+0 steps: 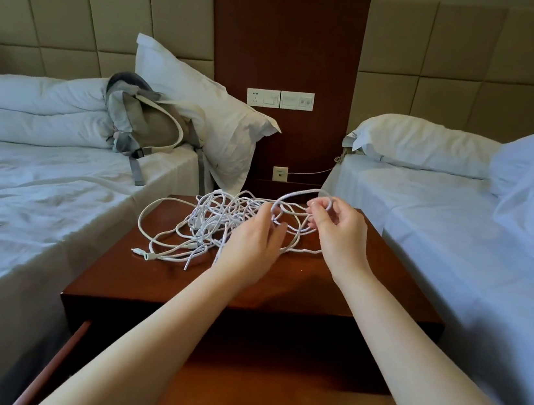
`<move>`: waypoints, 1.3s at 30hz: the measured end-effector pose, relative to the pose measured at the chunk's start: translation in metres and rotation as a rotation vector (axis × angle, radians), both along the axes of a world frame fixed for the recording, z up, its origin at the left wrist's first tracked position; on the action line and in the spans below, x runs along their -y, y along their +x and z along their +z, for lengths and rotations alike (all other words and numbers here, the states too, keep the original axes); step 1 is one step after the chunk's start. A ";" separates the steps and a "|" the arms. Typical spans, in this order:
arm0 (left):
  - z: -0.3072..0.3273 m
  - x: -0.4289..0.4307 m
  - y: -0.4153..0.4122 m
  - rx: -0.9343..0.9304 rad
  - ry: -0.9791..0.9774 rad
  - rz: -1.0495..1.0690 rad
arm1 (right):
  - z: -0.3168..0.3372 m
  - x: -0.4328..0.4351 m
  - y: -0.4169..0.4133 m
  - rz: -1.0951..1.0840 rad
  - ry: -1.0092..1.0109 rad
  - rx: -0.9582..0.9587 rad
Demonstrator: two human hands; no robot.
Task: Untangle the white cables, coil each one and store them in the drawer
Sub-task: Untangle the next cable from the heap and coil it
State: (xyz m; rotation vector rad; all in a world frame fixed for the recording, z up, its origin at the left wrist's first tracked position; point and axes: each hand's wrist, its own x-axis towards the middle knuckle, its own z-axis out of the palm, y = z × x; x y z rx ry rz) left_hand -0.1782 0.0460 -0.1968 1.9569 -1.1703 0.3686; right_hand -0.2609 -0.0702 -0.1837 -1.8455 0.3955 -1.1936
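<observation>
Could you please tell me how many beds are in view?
2: the left bed and the right bed, either side of the nightstand; others may lie out of view.

Bare nightstand (315, 287) front; white cables (216, 217) behind; left bed (37, 206), right bed (456, 247) alongside

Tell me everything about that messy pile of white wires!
The white cables are thin, smooth-looking cords knotted into one loose tangle on the dark wooden nightstand. Several plug ends stick out at the front left, and one big loop sprawls left. The right hand pinches a loop lifted above the pile; the left hand holds strands beside it. None is coiled yet.
</observation>
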 end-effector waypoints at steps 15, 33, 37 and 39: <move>0.011 0.027 0.045 -0.274 0.083 -0.159 | 0.031 0.032 0.039 0.191 0.043 -0.028; -0.015 0.022 0.060 -0.042 0.142 0.078 | 0.027 0.039 0.030 0.301 0.260 -0.222; -0.006 0.028 0.042 -0.091 0.003 -0.161 | 0.034 0.029 0.028 0.498 0.332 -0.118; -0.007 0.034 0.033 -0.186 0.000 -0.188 | 0.039 0.022 0.029 0.589 0.332 -0.063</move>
